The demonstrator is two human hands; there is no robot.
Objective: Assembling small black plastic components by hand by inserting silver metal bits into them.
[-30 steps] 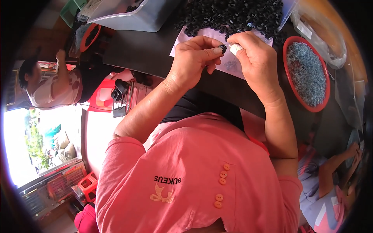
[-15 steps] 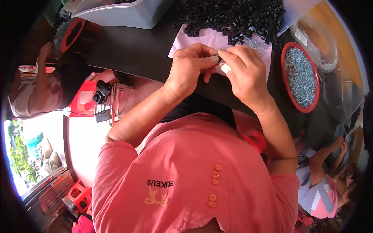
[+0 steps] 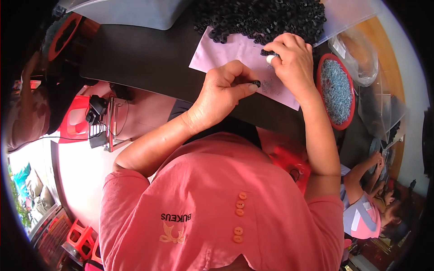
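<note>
My left hand point(image 3: 226, 90) pinches a small black plastic part point(image 3: 257, 83) between thumb and fingertips, just off the near edge of the pink sheet point(image 3: 217, 52). Farther up and to the right, my right hand point(image 3: 293, 63) curls down at the near edge of a heap of black parts point(image 3: 262, 18). Its thumb and fingers close around a dark spot there; what they grip is partly hidden. A white wrap point(image 3: 270, 58) covers one of its digits. A few tiny shiny metal pieces point(image 3: 266, 86) lie on the sheet under it.
On the right stands a red-rimmed bowl point(image 3: 351, 108) of small silvery metal pieces, beside a clear plastic bag point(image 3: 361, 67). A grey bin point(image 3: 135, 16) sits at the far left on the dark table point(image 3: 135, 58). Other people point(image 3: 361, 198) sit at both sides.
My hands, together before, are now apart. The right has moved up to the heap's edge; the left has dropped slightly, holding the black part. The view has shifted a little.
</note>
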